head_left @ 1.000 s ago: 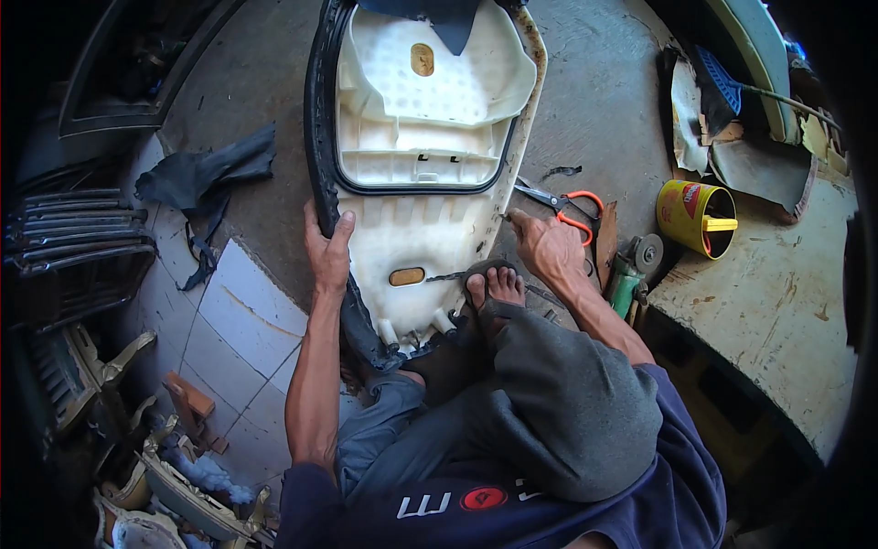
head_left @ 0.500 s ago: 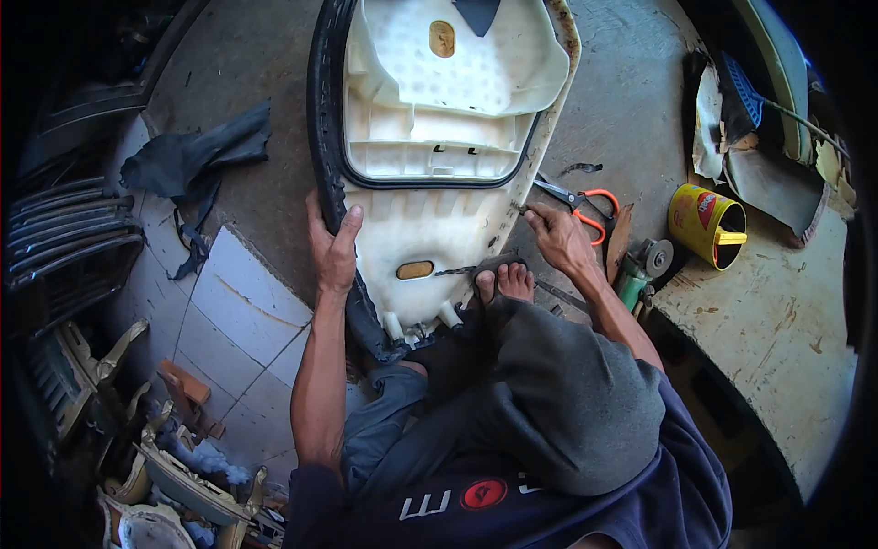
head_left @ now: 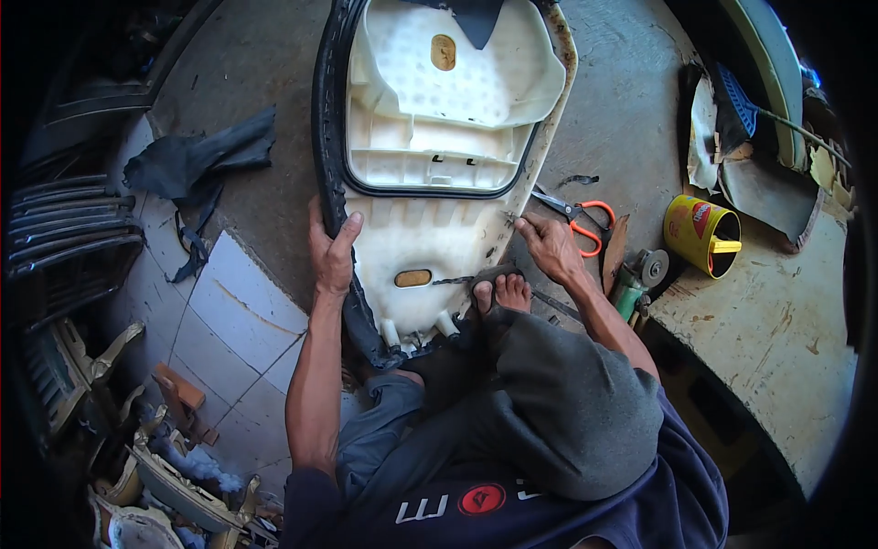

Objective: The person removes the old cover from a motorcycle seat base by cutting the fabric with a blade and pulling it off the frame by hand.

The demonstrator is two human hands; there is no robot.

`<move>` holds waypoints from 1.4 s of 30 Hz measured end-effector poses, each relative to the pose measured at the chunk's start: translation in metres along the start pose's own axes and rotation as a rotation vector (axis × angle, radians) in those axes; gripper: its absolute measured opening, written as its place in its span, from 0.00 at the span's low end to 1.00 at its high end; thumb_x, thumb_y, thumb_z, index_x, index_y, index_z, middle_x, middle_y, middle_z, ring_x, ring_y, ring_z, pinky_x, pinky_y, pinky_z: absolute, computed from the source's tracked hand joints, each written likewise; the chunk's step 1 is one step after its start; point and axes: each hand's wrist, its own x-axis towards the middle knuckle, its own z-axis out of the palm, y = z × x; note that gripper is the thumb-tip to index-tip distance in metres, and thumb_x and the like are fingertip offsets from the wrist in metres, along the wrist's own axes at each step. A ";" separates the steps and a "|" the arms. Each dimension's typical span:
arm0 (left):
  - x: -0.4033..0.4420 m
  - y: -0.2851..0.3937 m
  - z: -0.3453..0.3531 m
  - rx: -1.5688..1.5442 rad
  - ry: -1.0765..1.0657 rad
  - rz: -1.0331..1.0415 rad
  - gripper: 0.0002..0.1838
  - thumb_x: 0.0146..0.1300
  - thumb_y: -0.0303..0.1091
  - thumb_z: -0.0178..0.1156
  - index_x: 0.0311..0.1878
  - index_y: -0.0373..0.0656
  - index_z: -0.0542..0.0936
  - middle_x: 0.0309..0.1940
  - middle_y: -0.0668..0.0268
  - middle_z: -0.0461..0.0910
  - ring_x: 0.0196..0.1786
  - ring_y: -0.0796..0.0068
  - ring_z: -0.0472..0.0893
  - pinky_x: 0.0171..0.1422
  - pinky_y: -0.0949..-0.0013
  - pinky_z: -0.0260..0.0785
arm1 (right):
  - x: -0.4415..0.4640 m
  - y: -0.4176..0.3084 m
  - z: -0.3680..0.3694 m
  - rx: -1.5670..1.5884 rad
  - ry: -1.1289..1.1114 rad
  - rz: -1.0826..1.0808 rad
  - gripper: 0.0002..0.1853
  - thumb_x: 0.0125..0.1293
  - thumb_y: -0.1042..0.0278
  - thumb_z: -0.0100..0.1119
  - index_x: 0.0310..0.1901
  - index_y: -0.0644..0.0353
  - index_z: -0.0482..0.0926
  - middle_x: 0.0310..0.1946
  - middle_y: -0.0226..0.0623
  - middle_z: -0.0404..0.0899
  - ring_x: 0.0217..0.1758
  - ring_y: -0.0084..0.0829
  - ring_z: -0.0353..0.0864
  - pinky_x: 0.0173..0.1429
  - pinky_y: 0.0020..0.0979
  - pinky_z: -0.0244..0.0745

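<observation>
A motorcycle seat (head_left: 430, 229) lies underside up, its white plastic base showing and black cover material along its left edge. My left hand (head_left: 334, 254) grips that left edge, thumb over the base and fingers around the side. Near the right edge my right hand (head_left: 552, 249) is closed in a pinch, its fingertips close to dark bits on the rim. Whatever sits between those fingertips is too small to make out. Scissors with orange handles (head_left: 590, 240) lie just beyond the right hand, blades toward the seat. My bare foot (head_left: 503, 291) rests by the seat's lower right side.
A green angle grinder (head_left: 633, 288) and a yellow can (head_left: 700, 236) are on the right. Black fabric scraps (head_left: 201, 156) lie at the left, above white tiles (head_left: 251, 293). Metal frames (head_left: 73, 229) and broken parts (head_left: 183, 485) crowd the far and lower left.
My right hand has shifted slightly down and left along the rim. The seat sits slightly lower in view. My left hand keeps its hold.
</observation>
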 end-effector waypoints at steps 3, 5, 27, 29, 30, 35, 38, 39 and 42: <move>-0.016 0.015 0.003 -0.017 -0.012 -0.021 0.29 0.65 0.34 0.64 0.67 0.36 0.69 0.57 0.61 0.76 0.58 0.70 0.74 0.69 0.67 0.62 | -0.024 -0.017 -0.003 -0.200 0.030 0.025 0.17 0.74 0.55 0.50 0.56 0.49 0.83 0.36 0.57 0.84 0.44 0.55 0.86 0.50 0.51 0.78; -0.014 0.006 -0.002 0.001 -0.024 0.022 0.29 0.65 0.34 0.64 0.67 0.36 0.69 0.57 0.61 0.76 0.59 0.70 0.74 0.69 0.67 0.62 | -0.033 -0.028 -0.013 -0.423 0.085 -0.006 0.18 0.72 0.60 0.48 0.58 0.48 0.83 0.35 0.57 0.85 0.42 0.55 0.87 0.50 0.53 0.79; -0.005 0.004 0.001 -0.048 -0.022 0.031 0.32 0.62 0.37 0.66 0.67 0.35 0.69 0.55 0.62 0.75 0.57 0.71 0.73 0.67 0.68 0.62 | -0.014 0.013 0.026 0.400 -0.002 0.012 0.20 0.76 0.55 0.49 0.57 0.60 0.82 0.40 0.57 0.86 0.47 0.55 0.86 0.52 0.50 0.78; -0.005 0.004 0.002 -0.057 -0.015 0.003 0.32 0.62 0.37 0.67 0.67 0.35 0.70 0.54 0.62 0.75 0.56 0.71 0.73 0.67 0.68 0.62 | -0.019 0.006 0.016 0.103 -0.005 0.006 0.20 0.76 0.55 0.49 0.58 0.58 0.82 0.41 0.56 0.86 0.47 0.55 0.86 0.51 0.50 0.79; -0.011 0.006 0.000 -0.055 -0.019 -0.040 0.32 0.62 0.37 0.67 0.67 0.35 0.70 0.54 0.62 0.75 0.56 0.72 0.73 0.67 0.68 0.62 | -0.032 -0.011 0.007 -0.180 -0.015 0.013 0.19 0.76 0.56 0.49 0.59 0.55 0.81 0.42 0.55 0.86 0.48 0.55 0.86 0.51 0.50 0.79; -0.008 0.003 0.003 -0.065 -0.009 0.021 0.32 0.61 0.37 0.67 0.67 0.35 0.70 0.54 0.62 0.75 0.56 0.71 0.73 0.67 0.69 0.62 | -0.042 -0.034 0.009 -0.506 -0.011 0.019 0.20 0.74 0.57 0.49 0.62 0.52 0.80 0.36 0.56 0.85 0.46 0.55 0.86 0.52 0.52 0.79; -0.018 0.012 0.001 -0.105 -0.021 -0.048 0.33 0.61 0.37 0.67 0.68 0.35 0.69 0.55 0.61 0.75 0.57 0.70 0.74 0.67 0.68 0.62 | -0.035 -0.014 0.010 -0.166 -0.045 0.076 0.19 0.74 0.56 0.50 0.59 0.53 0.82 0.39 0.57 0.85 0.48 0.56 0.85 0.54 0.51 0.79; -0.013 0.004 -0.002 -0.090 -0.026 -0.016 0.33 0.61 0.37 0.67 0.68 0.35 0.69 0.55 0.61 0.75 0.57 0.70 0.74 0.67 0.67 0.63 | -0.031 0.004 0.017 0.042 -0.041 0.050 0.19 0.74 0.55 0.50 0.57 0.52 0.83 0.41 0.58 0.84 0.48 0.58 0.84 0.54 0.51 0.79; -0.008 0.006 0.002 -0.086 -0.034 0.000 0.34 0.61 0.37 0.67 0.68 0.35 0.69 0.55 0.61 0.76 0.57 0.70 0.74 0.67 0.67 0.63 | -0.033 0.008 0.021 -0.071 0.034 -0.019 0.19 0.75 0.55 0.50 0.58 0.52 0.82 0.41 0.56 0.85 0.47 0.58 0.85 0.53 0.52 0.79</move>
